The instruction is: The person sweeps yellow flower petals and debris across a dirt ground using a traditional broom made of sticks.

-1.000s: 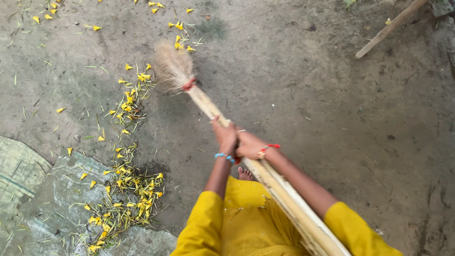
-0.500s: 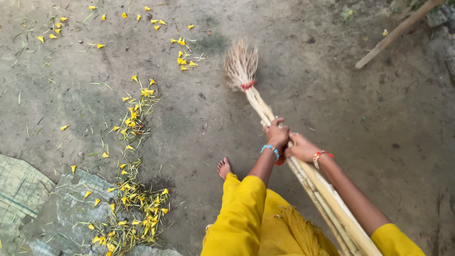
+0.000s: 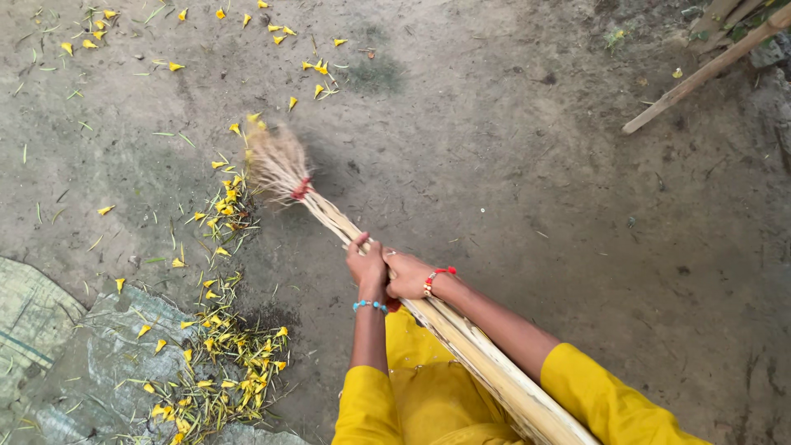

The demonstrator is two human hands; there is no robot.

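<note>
Head view: both hands clenched on a stick broom (image 3: 362, 239), sweeping yellow petals on bare ground.

Left hand (image 3: 367, 268) and right hand (image 3: 408, 276) sit touching, each grip wrapped tight round the bundled handle, which runs from near right up to the bristle head (image 3: 276, 161) at far left. Bristles touch the dirt floor (image 3: 527, 189) just beside a petal trail (image 3: 227, 206); a bigger petal heap (image 3: 227, 363) lies near left by a grey sack mat (image 3: 74, 354) (a wooden pole (image 3: 700, 74) far right). Best done with bristles flat, in short strokes toward the heap.
</note>
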